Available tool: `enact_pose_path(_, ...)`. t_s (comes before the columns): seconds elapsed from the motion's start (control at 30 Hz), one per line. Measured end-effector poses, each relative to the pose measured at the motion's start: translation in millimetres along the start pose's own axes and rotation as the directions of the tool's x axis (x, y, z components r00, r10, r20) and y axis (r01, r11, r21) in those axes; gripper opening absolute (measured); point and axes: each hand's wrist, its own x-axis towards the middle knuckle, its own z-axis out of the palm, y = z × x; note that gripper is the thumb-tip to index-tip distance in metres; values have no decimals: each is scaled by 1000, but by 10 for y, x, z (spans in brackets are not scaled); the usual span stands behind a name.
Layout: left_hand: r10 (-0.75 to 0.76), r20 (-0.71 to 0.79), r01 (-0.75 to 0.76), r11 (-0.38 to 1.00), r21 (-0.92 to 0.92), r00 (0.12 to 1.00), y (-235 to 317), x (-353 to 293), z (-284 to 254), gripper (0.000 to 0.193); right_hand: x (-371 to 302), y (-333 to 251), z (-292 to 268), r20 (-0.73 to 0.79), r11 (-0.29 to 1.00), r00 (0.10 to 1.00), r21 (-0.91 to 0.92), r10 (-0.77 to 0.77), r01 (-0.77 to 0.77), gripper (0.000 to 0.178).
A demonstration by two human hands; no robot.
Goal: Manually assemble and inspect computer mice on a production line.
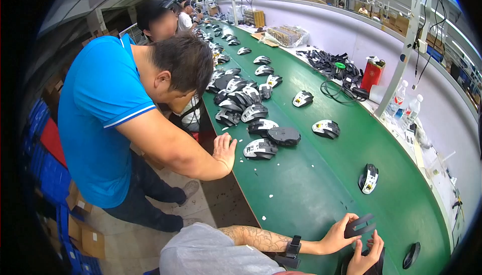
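Observation:
My left hand (335, 238) is closed on a curved black plastic mouse shell part (359, 226), gripping it between thumb and fingers above the green bench. Just below it is my right hand (365, 256), thumb and fingers curved and apart, with its fingertips close to the part's lower end. Whether they touch it I cannot tell. Under my hands lies something dark (380, 266), mostly hidden. To the right, a slim black part (411, 255) rests on the bench. Farther up, a white-and-black computer mouse (369, 178) lies with its inside partly showing.
Many partly assembled mice (241, 97) crowd the left edge of the long green bench (306, 194). A co-worker in a blue shirt (103, 94) leans there, one hand on the bench edge. Along the wall are black cables (341, 92), a red box (372, 74) and plastic bottles (411, 110).

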Motion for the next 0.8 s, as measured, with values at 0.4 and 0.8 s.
enact_pose_path(0.4,303,181,-317,947,53,936,-67,-153,167,42,-142,233,186,98,955,995,295,17,-46,52)
enact_pose_path(0.8,204,282,-149,967,-205,937,7,-215,168,39,-208,435,118,184,830,970,509,157,-230,57)
